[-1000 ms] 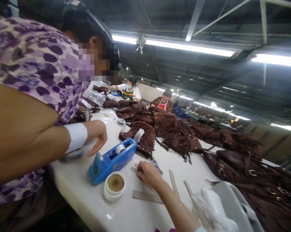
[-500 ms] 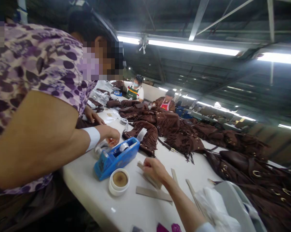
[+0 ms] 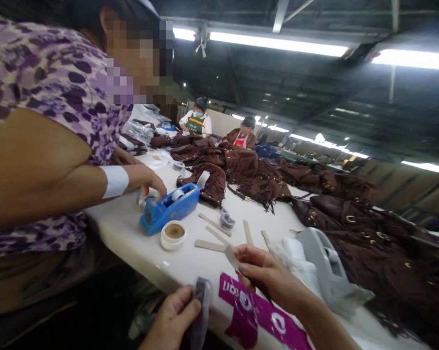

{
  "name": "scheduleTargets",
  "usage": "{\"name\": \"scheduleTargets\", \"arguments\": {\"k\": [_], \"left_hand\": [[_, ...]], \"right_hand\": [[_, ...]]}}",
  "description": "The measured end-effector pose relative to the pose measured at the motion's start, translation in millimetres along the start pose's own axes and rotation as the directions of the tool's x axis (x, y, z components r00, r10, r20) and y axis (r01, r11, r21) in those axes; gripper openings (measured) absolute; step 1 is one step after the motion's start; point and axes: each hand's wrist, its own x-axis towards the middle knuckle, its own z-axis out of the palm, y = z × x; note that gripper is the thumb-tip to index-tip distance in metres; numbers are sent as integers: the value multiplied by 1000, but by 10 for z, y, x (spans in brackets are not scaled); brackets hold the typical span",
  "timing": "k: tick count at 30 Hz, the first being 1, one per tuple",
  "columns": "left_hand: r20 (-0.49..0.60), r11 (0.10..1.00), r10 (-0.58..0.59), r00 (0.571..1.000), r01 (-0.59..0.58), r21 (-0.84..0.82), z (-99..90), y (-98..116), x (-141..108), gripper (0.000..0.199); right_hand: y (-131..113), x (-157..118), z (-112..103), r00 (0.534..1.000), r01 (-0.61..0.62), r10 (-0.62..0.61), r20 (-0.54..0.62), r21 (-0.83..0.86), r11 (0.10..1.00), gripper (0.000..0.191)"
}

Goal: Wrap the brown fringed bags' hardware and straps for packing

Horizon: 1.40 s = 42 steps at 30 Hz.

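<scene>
At the bottom centre my left hand (image 3: 177, 316) pinches a dark strap-like piece in clear wrap (image 3: 200, 311), held upright at the table's edge. My right hand (image 3: 259, 267) grips a flat grey-beige strip (image 3: 231, 256) between thumb and fingers. Beneath it a purple printed sheet (image 3: 243, 311) lies at the table's front. Several similar strips (image 3: 209, 245) rest on the white table (image 3: 183, 265), beside a small wrapped dark coil (image 3: 227, 218). Left of them stand a round white tub (image 3: 173, 235) with brown contents and a blue tape dispenser (image 3: 171, 209).
A co-worker's bare arm (image 3: 77, 180) with a white wristband reaches over the table's left side. Brown fringed bags (image 3: 241, 165) cover the back and right. A grey dispenser (image 3: 323, 267) and crumpled white plastic (image 3: 295, 257) stand at the right. Two more people sit farther back.
My left hand has come into view with the wrapped piece. My right hand has moved down toward me with a strip. More of the purple sheet shows, and the small coil is now visible.
</scene>
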Motion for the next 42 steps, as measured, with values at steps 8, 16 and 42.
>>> {"name": "scheduleTargets", "arguments": {"k": [8,16,42], "left_hand": [[-7,994,11,1000,-10,107,126,-5,-69,38],[116,955,154,981,-178,236,109,-89,-79,29],[66,977,105,992,-115,180,175,-100,69,23]], "right_hand": [[480,-549,219,974,-29,-56,-221,-363,931,17],[969,-627,329,923,127,-189,-334,-199,972,28],[916,-395,549,944,191,-118,-309,217,957,44]]}}
